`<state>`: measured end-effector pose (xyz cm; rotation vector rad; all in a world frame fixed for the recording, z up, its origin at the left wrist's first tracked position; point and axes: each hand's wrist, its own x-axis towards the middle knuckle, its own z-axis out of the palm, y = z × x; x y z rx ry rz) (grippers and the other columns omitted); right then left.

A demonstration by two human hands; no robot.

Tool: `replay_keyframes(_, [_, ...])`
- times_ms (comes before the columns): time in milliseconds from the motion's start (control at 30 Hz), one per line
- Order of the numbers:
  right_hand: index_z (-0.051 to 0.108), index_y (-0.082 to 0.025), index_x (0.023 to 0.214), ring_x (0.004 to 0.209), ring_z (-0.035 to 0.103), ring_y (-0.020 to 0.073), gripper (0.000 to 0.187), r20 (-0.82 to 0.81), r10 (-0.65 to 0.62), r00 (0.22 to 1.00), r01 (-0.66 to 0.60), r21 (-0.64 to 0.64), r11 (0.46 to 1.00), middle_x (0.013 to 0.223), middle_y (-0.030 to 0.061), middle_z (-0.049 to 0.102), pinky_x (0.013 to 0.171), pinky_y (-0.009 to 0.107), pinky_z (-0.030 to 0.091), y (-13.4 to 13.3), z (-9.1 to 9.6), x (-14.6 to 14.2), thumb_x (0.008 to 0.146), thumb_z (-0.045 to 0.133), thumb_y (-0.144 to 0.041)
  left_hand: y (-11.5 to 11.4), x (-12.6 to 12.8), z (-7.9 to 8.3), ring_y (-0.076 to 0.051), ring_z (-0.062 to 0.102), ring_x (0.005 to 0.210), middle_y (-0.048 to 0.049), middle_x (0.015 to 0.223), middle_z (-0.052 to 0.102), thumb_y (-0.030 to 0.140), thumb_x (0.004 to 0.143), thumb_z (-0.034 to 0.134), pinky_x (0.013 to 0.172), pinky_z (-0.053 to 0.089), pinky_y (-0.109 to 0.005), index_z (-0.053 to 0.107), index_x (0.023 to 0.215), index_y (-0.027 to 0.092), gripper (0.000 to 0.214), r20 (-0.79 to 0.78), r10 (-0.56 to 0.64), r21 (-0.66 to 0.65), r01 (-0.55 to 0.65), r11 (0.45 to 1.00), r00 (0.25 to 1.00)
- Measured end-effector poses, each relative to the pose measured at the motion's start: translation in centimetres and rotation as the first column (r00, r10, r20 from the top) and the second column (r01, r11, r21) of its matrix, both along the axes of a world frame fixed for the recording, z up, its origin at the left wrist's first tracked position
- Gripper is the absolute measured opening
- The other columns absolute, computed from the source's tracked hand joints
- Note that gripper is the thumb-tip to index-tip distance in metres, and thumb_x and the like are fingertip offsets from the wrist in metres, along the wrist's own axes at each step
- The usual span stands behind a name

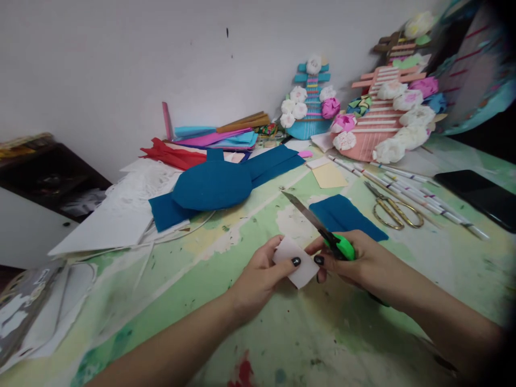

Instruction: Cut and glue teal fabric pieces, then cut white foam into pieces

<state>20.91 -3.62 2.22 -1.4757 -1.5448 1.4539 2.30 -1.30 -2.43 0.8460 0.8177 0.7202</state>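
My left hand (268, 271) pinches a small white piece of paper (297, 264), which looks folded, with the thumb flat on its face. At the paper's right edge, the fingertips of my right hand (355, 258) touch or nearly touch it. That same hand is closed around scissors (342, 247) with green and black handles, their blades pointing up and left, away from me. Just beyond lies a rectangle of dark blue crepe paper (346, 215). Farther left sits a dark blue oval shape (213, 185) with blue strips of paper around it.
Gold-handled scissors (395, 209), rolled paper sticks (431, 196) and a black phone (479, 196) lie to the right. Paper-flower-decorated instrument shapes (309, 121) lean on the wall. Folded coloured papers (217, 137) and white sheets (108, 231) are at the back left of the painted table (181, 301).
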Motion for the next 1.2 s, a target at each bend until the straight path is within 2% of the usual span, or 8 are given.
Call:
replay_keyframes(233, [0.063, -0.016, 0.073, 0.044, 0.03, 0.0064, 0.016, -0.049, 0.048, 0.998, -0.049, -0.024, 0.998, 0.057, -0.002, 0.052, 0.041, 0.023, 0.02, -0.2, -0.5, 0.3, 0.078, 0.062, -0.031, 0.4, -0.1, 0.5, -0.016, 0.06, 0.078, -0.0066, 0.09, 0.067, 0.023, 0.066, 0.079, 0.072, 0.047, -0.027, 0.06, 0.098, 0.014, 0.038, 0.033, -0.03, 0.111, 0.026, 0.994, 0.999])
replay_keyframes(433, [0.059, -0.019, 0.068, 0.057, 0.051, 0.0133, 0.014, -0.007, 0.071, 0.997, -0.069, 0.126, 0.99, 0.062, 0.0018, 0.061, 0.053, 0.026, 0.037, -0.5, -0.2, 0.0, 0.081, 0.055, -0.024, 0.6, -0.3, 0.7, -0.013, 0.061, 0.071, -0.0028, 0.079, 0.067, 0.017, 0.059, 0.083, 0.067, 0.05, -0.025, 0.058, 0.081, 0.013, 0.033, 0.066, 0.071, 0.045, -0.074, 0.996, 0.995])
replay_keyframes(600, [0.056, -0.02, 0.069, 0.051, 0.047, 0.0124, 0.015, 0.108, -0.091, 0.99, 0.07, 0.181, 0.981, 0.056, -0.0019, 0.053, 0.047, 0.025, 0.036, -0.2, -0.9, 0.2, 0.078, 0.057, -0.031, 0.9, -0.6, 0.9, -0.011, 0.063, 0.067, 0.0002, 0.074, 0.065, 0.015, 0.067, 0.075, 0.063, 0.048, -0.022, 0.051, 0.082, 0.016, 0.028, 0.074, 0.134, 0.053, -0.138, 0.989, 0.988])
replay_keyframes(733, [0.054, -0.02, 0.068, 0.051, 0.042, 0.0121, 0.021, 0.248, -0.21, 0.946, 0.136, 0.286, 0.949, 0.056, -0.0028, 0.046, 0.045, 0.025, 0.031, 0.0, -1.5, 0.5, 0.079, 0.056, -0.038, 0.8, -0.7, 1.3, -0.022, 0.069, 0.086, -0.0062, 0.085, 0.069, 0.013, 0.073, 0.064, 0.077, 0.052, -0.033, 0.048, 0.085, 0.016, 0.02, 0.11, 0.056, 0.055, -0.062, 0.997, 0.992])
replay_keyframes(833, [0.052, -0.021, 0.066, 0.054, 0.043, 0.0132, 0.026, 0.368, -0.241, 0.898, 0.075, 0.412, 0.908, 0.057, -0.0018, 0.048, 0.047, 0.026, 0.03, -0.1, -1.5, 0.5, 0.083, 0.051, -0.041, 0.8, -0.6, 1.3, -0.022, 0.069, 0.086, -0.0063, 0.092, 0.067, 0.013, 0.075, 0.057, 0.084, 0.05, -0.04, 0.044, 0.083, 0.016, 0.015, 0.112, 0.026, 0.096, -0.037, 0.995, 0.993])
replay_keyframes(900, [0.052, -0.021, 0.07, 0.055, 0.045, 0.0139, 0.025, 0.453, -0.246, 0.857, 0.002, 0.474, 0.881, 0.059, -0.0016, 0.052, 0.049, 0.026, 0.029, -0.4, -1.5, 0.2, 0.085, 0.049, -0.041, 0.9, -0.5, 1.0, -0.016, 0.065, 0.077, -0.0028, 0.086, 0.065, 0.013, 0.076, 0.054, 0.079, 0.049, -0.034, 0.042, 0.083, 0.018, 0.015, 0.048, 0.041, 0.142, -0.047, 0.989, 0.998])
replay_keyframes(1033, [0.049, -0.022, 0.07, 0.052, 0.046, 0.0133, 0.031, 0.544, -0.168, 0.822, -0.11, 0.442, 0.89, 0.057, -0.0027, 0.053, 0.049, 0.027, 0.026, -1.4, -1.2, -1.0, 0.086, 0.05, -0.048, 1.1, -0.7, 0.3, -0.008, 0.049, 0.065, 0.0044, 0.078, 0.052, 0.014, 0.074, 0.059, 0.064, 0.038, -0.023, 0.039, 0.093, 0.021, 0.028, -0.024, 0.078, 0.185, -0.072, 0.98, 0.997])
replay_keyframes(1200, [0.044, -0.022, 0.064, 0.052, 0.047, 0.0144, 0.046, 0.592, -0.138, 0.794, -0.195, 0.463, 0.864, 0.057, -0.0005, 0.054, 0.05, 0.028, 0.022, -2.2, -1.6, -2.1, 0.088, 0.044, -0.062, 1.2, -1.0, 0.4, -0.008, 0.038, 0.064, 0.004, 0.081, 0.04, 0.028, 0.073, 0.068, 0.059, 0.031, -0.022, 0.04, 0.106, 0.022, 0.043, -0.07, 0.0, 0.259, 0.018, 0.966, 0.998])
